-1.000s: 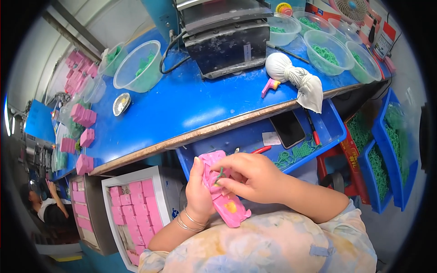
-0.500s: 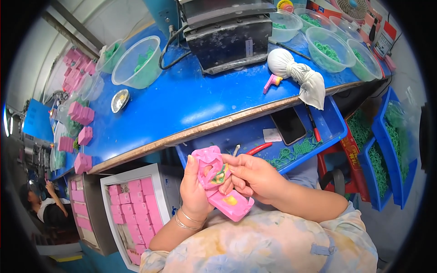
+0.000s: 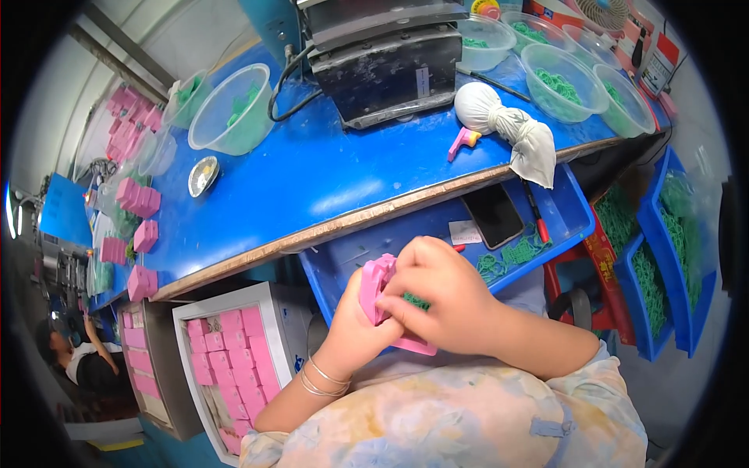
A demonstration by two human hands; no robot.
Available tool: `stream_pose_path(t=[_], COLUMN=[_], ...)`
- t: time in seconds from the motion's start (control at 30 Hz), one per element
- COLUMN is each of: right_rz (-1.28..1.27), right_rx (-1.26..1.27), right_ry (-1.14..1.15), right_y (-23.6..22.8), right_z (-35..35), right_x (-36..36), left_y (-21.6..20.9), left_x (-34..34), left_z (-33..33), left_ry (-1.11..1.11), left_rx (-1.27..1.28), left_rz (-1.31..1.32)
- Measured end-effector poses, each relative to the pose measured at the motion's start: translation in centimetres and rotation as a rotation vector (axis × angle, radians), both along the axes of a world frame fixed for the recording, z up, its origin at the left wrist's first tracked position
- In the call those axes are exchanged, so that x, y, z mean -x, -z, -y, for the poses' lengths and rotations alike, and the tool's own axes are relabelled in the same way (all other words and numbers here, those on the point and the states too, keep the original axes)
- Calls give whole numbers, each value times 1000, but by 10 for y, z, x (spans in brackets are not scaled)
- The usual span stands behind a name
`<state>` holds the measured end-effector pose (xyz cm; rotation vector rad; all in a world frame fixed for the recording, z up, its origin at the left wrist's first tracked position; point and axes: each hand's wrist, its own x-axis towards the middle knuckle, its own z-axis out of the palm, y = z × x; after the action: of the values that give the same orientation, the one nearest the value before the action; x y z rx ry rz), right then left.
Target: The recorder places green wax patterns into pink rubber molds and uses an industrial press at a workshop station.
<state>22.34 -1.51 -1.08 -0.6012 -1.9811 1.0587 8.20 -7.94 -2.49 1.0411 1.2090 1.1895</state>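
Note:
My left hand (image 3: 353, 321) is wrapped round a pink plastic piece (image 3: 374, 285), which stands tilted on its side in front of me. My right hand (image 3: 438, 293) is closed against the piece from the right, its thumb and fingers pressed on the piece's edge. Below the fingers, another pink part (image 3: 413, 344) sticks out; whether it joins the upper part is hidden. The inner side of the piece is covered by my right hand. Under both hands lies a blue tray (image 3: 331, 269) with green rubbery strands (image 3: 511, 261), a black phone (image 3: 493, 216) and a red-capped marker (image 3: 541, 226).
A blue-topped bench (image 3: 289, 187) carries a black machine (image 3: 390, 78), a cloth-wrapped bundle (image 3: 507, 123), a small pink-yellow part (image 3: 463, 142), a metal dish (image 3: 204, 176) and bowls of green strands (image 3: 563, 93). A white box (image 3: 275, 312) of pink blocks stands left. A person (image 3: 90, 351) sits far left.
The pink piece has turned from lying open, with green and yellow inside showing, to standing edge-on. My right hand has risen and come over it, covering its inner side.

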Motion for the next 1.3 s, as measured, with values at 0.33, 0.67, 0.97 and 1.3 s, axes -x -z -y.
stream_pose_path(t=[0.33,0.67,0.97,1.3], right_rz=[-97,91,-4,-96], right_rx=[-159,-357,-75,-19], right_ry=[146,-95,-30,-8], right_y=[-4,2,9,9], right_z=[4,3,17,20], right_x=[-4,-4,-9,-11], left_y=[3,1,-2,3], left_x=[15,13,13,15], left_z=[2,8,10,13], left_ry=[85,106,158,186], left_rx=[-58,-6,-20,-37], left_rz=[284,371,385,423])
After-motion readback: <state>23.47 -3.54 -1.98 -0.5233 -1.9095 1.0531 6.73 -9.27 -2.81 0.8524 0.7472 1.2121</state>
